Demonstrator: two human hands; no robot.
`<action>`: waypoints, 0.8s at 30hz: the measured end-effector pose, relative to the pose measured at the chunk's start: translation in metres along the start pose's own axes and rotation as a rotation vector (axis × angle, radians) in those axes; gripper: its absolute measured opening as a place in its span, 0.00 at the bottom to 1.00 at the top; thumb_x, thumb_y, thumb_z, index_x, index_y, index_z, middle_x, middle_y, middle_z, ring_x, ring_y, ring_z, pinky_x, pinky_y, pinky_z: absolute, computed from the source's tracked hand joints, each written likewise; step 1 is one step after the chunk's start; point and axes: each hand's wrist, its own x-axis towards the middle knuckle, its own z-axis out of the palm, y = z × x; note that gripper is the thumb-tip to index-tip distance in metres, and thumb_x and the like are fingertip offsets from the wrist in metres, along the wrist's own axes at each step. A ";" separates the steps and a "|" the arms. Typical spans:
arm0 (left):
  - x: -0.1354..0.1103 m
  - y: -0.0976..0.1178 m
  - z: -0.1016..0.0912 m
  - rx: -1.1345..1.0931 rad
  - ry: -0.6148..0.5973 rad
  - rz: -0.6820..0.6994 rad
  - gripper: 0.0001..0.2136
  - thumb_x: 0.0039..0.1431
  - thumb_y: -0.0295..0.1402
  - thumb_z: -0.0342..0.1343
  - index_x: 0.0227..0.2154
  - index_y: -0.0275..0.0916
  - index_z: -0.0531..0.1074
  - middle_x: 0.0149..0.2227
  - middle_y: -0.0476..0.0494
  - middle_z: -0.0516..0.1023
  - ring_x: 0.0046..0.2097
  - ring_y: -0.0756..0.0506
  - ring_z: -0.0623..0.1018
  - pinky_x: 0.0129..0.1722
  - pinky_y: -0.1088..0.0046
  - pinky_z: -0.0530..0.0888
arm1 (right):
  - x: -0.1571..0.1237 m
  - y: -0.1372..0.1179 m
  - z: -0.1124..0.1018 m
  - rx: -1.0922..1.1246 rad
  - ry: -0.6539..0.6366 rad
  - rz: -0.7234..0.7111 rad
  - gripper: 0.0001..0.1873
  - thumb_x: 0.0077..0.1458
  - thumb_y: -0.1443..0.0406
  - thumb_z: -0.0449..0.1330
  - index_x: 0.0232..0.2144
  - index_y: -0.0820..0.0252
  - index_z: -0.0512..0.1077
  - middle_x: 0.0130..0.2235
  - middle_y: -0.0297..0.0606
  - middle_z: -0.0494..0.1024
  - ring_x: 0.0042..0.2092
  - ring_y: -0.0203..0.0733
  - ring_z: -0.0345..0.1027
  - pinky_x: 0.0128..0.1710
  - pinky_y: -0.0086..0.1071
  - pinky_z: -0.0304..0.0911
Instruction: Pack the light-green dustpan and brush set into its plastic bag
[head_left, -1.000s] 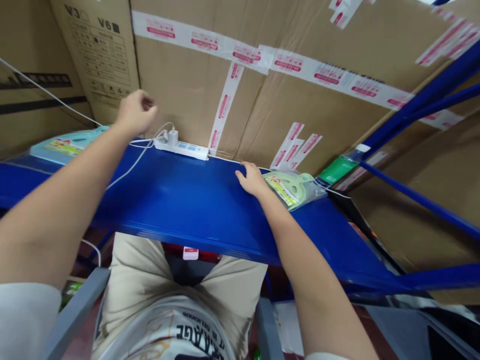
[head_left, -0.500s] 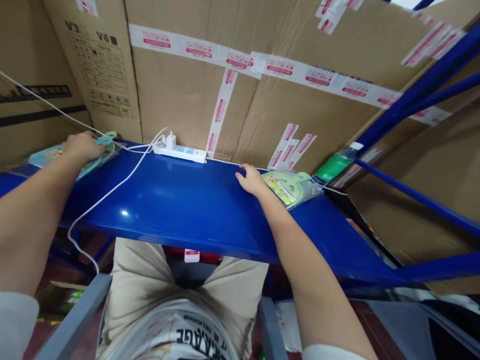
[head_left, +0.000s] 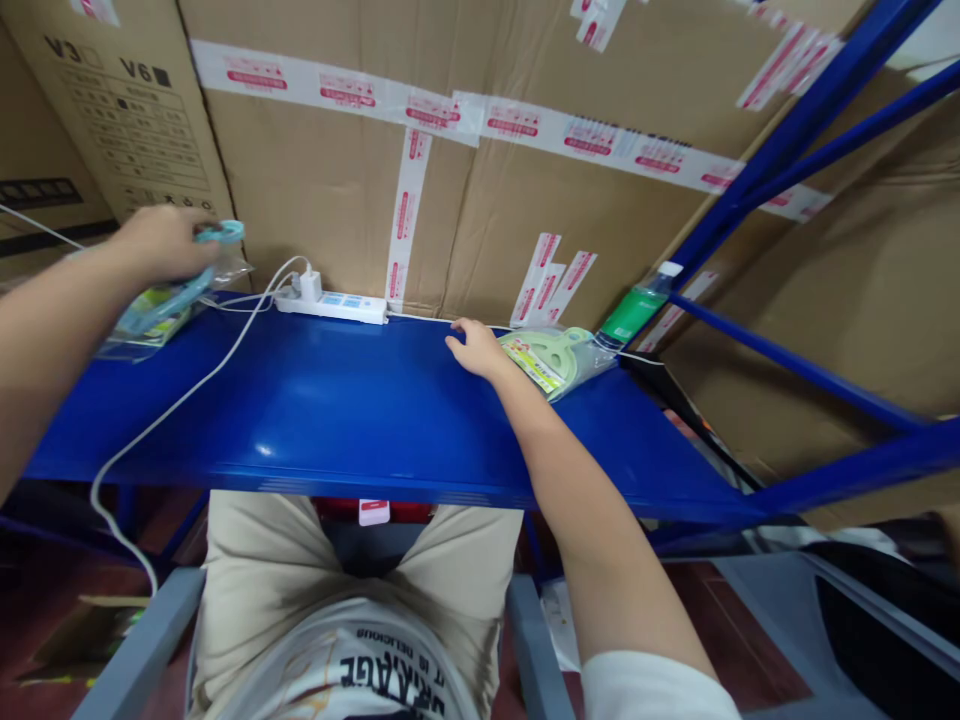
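Observation:
My left hand (head_left: 160, 243) is closed around the top of a light-blue packaged item (head_left: 161, 305) in a clear bag, lifting its end off the blue shelf (head_left: 360, 410) at the far left. Over on the right, my right hand (head_left: 474, 349) rests flat on the shelf with fingers spread, its edge touching a light-green packaged item (head_left: 559, 357) in a clear bag that lies beside it. Both arms reach forward over my lap.
A white power strip (head_left: 334, 305) with a plugged charger and a white cable (head_left: 172, 410) lies at the shelf's back. Taped cardboard boxes (head_left: 465, 190) stand behind. A green bottle (head_left: 634, 310) leans against blue rack beams (head_left: 795, 130) at right.
My left hand swung from above the power strip to the far left, closed on the light-blue package and raised its end. The right hand stayed beside the green package.

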 end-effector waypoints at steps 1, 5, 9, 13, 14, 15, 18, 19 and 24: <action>-0.005 0.021 -0.009 -0.009 -0.010 0.032 0.26 0.65 0.37 0.44 0.62 0.28 0.67 0.60 0.39 0.75 0.65 0.31 0.69 0.60 0.56 0.67 | -0.001 -0.002 -0.001 -0.008 -0.014 0.008 0.12 0.60 0.65 0.61 0.46 0.60 0.76 0.51 0.48 0.81 0.55 0.50 0.75 0.61 0.46 0.64; -0.030 0.098 -0.019 -0.078 -0.058 0.281 0.24 0.66 0.38 0.50 0.59 0.27 0.71 0.57 0.36 0.78 0.62 0.32 0.73 0.60 0.55 0.68 | -0.003 -0.008 -0.005 -0.031 -0.065 0.022 0.11 0.61 0.65 0.60 0.46 0.59 0.77 0.52 0.47 0.81 0.56 0.49 0.74 0.61 0.44 0.65; -0.055 0.159 0.009 -0.070 -0.161 0.482 0.23 0.62 0.33 0.50 0.59 0.35 0.73 0.57 0.34 0.80 0.58 0.35 0.78 0.57 0.60 0.73 | -0.004 -0.008 -0.006 -0.067 -0.120 0.058 0.12 0.62 0.64 0.60 0.47 0.59 0.77 0.53 0.47 0.81 0.56 0.49 0.75 0.59 0.42 0.66; -0.073 0.192 0.049 -0.073 -0.162 0.638 0.24 0.60 0.31 0.49 0.58 0.36 0.74 0.54 0.36 0.82 0.58 0.38 0.78 0.58 0.65 0.71 | -0.007 -0.009 -0.005 -0.113 -0.141 0.072 0.13 0.62 0.64 0.61 0.48 0.60 0.77 0.53 0.48 0.81 0.55 0.50 0.75 0.58 0.40 0.67; -0.076 0.195 0.058 -0.077 -0.171 0.653 0.24 0.60 0.31 0.48 0.58 0.35 0.75 0.53 0.34 0.82 0.57 0.37 0.79 0.58 0.65 0.71 | -0.007 -0.011 -0.005 -0.111 -0.141 0.067 0.13 0.62 0.64 0.60 0.47 0.60 0.77 0.53 0.48 0.81 0.55 0.49 0.75 0.57 0.39 0.67; -0.078 0.196 0.065 -0.081 -0.182 0.662 0.24 0.60 0.30 0.47 0.58 0.35 0.74 0.53 0.34 0.82 0.57 0.37 0.79 0.57 0.65 0.71 | -0.008 -0.014 -0.006 -0.106 -0.142 0.061 0.12 0.62 0.65 0.60 0.47 0.60 0.78 0.52 0.48 0.81 0.55 0.49 0.75 0.57 0.38 0.67; -0.083 0.193 0.081 -0.090 -0.171 0.662 0.25 0.61 0.31 0.46 0.60 0.36 0.73 0.53 0.34 0.82 0.57 0.37 0.78 0.58 0.64 0.70 | -0.009 -0.020 -0.020 -0.117 -0.119 0.092 0.10 0.62 0.66 0.59 0.42 0.60 0.79 0.48 0.48 0.83 0.53 0.50 0.77 0.55 0.39 0.68; -0.084 0.191 0.084 -0.097 -0.159 0.657 0.25 0.61 0.31 0.46 0.60 0.36 0.72 0.53 0.35 0.81 0.58 0.37 0.78 0.59 0.64 0.70 | -0.009 -0.020 -0.030 -0.144 -0.090 0.135 0.10 0.63 0.66 0.58 0.41 0.60 0.79 0.46 0.50 0.83 0.52 0.52 0.77 0.54 0.40 0.68; -0.086 0.184 0.088 -0.150 -0.156 0.640 0.25 0.62 0.34 0.45 0.61 0.37 0.71 0.55 0.33 0.79 0.59 0.37 0.76 0.60 0.62 0.69 | -0.026 0.012 -0.101 -0.188 0.087 0.550 0.13 0.62 0.59 0.62 0.33 0.65 0.78 0.36 0.56 0.82 0.46 0.57 0.79 0.45 0.40 0.71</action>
